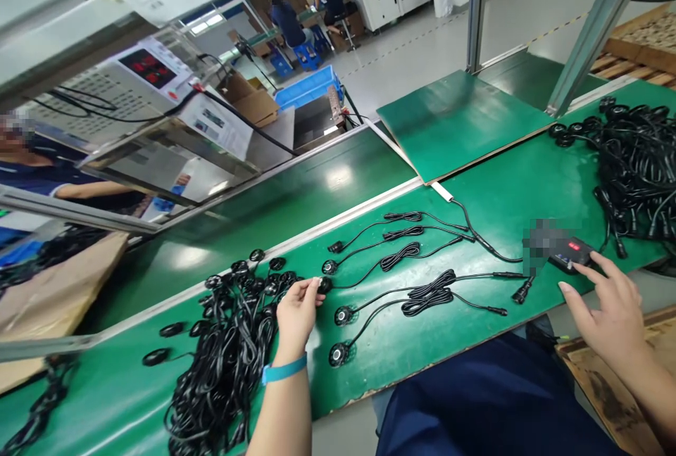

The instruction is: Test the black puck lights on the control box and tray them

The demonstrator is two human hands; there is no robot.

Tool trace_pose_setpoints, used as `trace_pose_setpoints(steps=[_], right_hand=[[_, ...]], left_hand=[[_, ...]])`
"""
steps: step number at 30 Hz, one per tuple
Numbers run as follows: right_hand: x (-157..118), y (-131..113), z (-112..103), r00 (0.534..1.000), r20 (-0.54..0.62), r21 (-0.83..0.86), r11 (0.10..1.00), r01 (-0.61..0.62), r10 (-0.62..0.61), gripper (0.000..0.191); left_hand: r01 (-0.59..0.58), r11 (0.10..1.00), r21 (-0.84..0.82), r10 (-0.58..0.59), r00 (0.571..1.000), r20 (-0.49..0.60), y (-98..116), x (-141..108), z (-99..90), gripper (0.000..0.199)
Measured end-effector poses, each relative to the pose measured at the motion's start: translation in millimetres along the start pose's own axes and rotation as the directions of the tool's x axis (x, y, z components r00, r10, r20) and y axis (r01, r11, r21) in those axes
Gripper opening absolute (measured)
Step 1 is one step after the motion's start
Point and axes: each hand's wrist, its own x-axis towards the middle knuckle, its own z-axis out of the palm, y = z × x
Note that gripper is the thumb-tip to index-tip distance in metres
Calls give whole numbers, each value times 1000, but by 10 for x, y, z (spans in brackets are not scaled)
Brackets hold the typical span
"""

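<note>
My left hand, with a teal band at the wrist, pinches a small round black cable head. My right hand has its fingers spread, with fingertips at the edge of a black box that shows a red display. Several black cables with round heads lie in a row between the hands, among them a coiled cable and a round head near the front edge. A branching black lead runs from a white strip to the box. A loose connector lies beside it.
Tangled black cables are heaped on the green table, one pile at left and another at far right. A green board lies across the back. Metal posts stand behind. A person's arm and two seated people show beyond.
</note>
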Motion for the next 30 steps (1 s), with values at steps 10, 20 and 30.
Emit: trace_pose_setpoints(steps=[10,20,30], right_hand=[[72,-437,-59,995,-67,341,935,97,-79,21],[346,-459,10,896,295,425,885,189,-333,23],[472,-355,89,846,387,504,852,139,-367,25]], left_hand=[[-221,872,436,239,971,14,148,-15,-14,39],[-832,538,-131,744,397,537,1805,-1144,1476,25],[-798,581,-159,631,319,707,1857,-1231,2011,28]])
